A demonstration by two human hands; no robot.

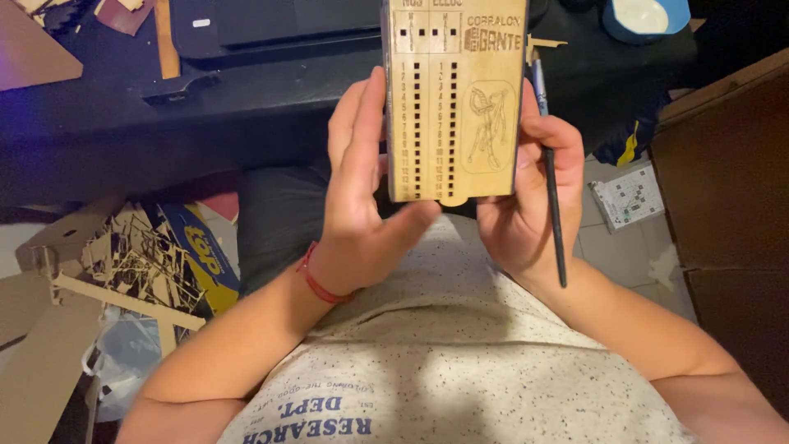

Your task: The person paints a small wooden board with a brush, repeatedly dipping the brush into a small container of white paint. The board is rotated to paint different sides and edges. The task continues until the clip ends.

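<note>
A flat, light wooden board (454, 99) with engraved markings, rows of small square holes and an etched figure is held upright in front of my chest. My left hand (362, 193) grips its left edge and lower corner, thumb under the bottom. My right hand (526, 193) holds its right edge, and a thin dark paintbrush (552, 189) runs along the fingers of that same hand, its tip pointing up past the board. A red string bracelet (316, 279) circles my left wrist.
A dark table (246, 107) lies beyond the board, with a blue bowl (645, 18) at its far right. Scrap wood and cardboard offcuts (123, 263) pile on the floor at left. A brown cabinet (731, 189) stands at right, a printed sheet (629, 197) on the floor.
</note>
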